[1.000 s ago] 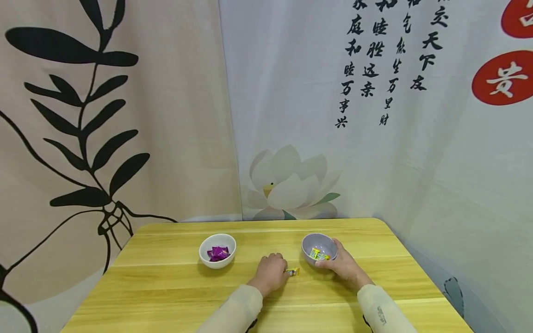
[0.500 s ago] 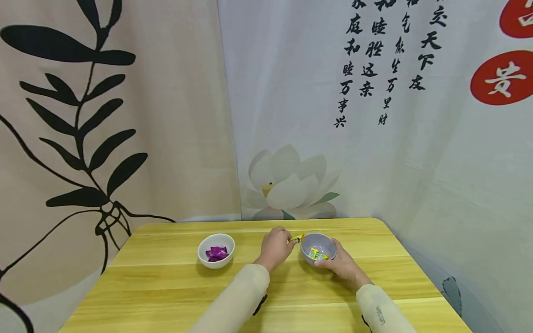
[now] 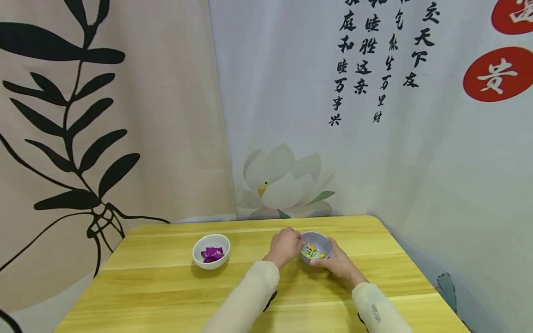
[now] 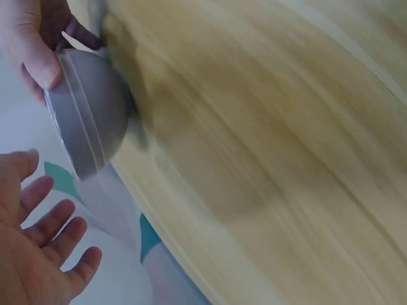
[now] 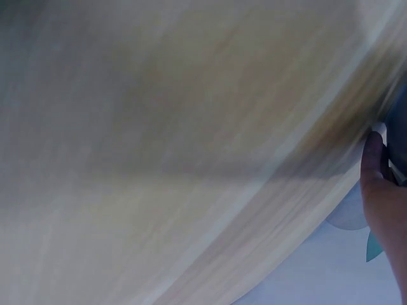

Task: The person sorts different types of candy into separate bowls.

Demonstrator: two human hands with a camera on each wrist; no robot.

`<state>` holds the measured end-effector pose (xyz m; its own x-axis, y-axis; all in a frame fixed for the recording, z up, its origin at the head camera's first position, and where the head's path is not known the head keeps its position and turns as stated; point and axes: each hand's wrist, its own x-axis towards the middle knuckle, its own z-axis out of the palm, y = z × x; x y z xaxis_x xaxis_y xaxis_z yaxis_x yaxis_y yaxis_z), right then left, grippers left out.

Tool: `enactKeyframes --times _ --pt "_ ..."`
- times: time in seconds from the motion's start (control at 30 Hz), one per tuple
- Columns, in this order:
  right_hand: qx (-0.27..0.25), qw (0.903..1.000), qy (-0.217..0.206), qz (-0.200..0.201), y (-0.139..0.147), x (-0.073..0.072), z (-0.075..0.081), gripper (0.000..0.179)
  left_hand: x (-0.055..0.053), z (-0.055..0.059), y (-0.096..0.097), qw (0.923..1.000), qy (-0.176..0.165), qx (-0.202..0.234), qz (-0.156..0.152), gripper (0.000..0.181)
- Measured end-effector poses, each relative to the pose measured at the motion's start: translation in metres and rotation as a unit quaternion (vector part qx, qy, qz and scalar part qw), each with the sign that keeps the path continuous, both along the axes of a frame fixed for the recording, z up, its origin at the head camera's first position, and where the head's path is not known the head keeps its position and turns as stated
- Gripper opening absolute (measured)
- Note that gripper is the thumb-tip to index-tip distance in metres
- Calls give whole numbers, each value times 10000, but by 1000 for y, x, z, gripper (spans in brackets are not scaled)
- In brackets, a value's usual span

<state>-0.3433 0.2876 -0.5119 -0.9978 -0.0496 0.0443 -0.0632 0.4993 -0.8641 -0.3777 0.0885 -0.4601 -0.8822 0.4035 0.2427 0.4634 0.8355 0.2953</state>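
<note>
My right hand (image 3: 342, 264) grips a grey-purple bowl (image 3: 321, 239) by its right side, thumb at the near edge. Inside it lie several yellow-green wrapped candies (image 3: 311, 252). My left hand (image 3: 285, 248) is at the bowl's left rim. In the left wrist view the fingers of that left hand (image 4: 44, 244) are spread and loosely bent, holding nothing, just beside the tilted-looking bowl (image 4: 98, 111). At the right edge of the right wrist view, the right hand (image 5: 383, 206) shows only in part against the dark bowl side.
On the left of the wooden table (image 3: 166, 286) stands a white bowl (image 3: 198, 258) with several purple wrapped candies (image 3: 212, 254). Behind the table's far edge hangs a printed cloth (image 3: 179, 115) with leaves, a flower and lettering.
My left hand picked a yellow candy off the table, carried it up and right to the grey-purple bowl, and let it go there. The right hand kept its grip on the bowl.
</note>
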Motion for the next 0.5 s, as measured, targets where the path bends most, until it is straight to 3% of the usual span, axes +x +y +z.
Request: enactKeyframes --times 0.27,0.37,0.5 --pt "287 9992 -293 7 8 3 5 119 -9 8 -35 9999 119 -114 49 31" --pt "461 9979 -459 -1 16 6 8 122 -16 13 -55 9995 228 -63 186 32" --pt "562 9971 -517 -74 27 10 11 113 -24 21 -92 9980 443 20 446 34"
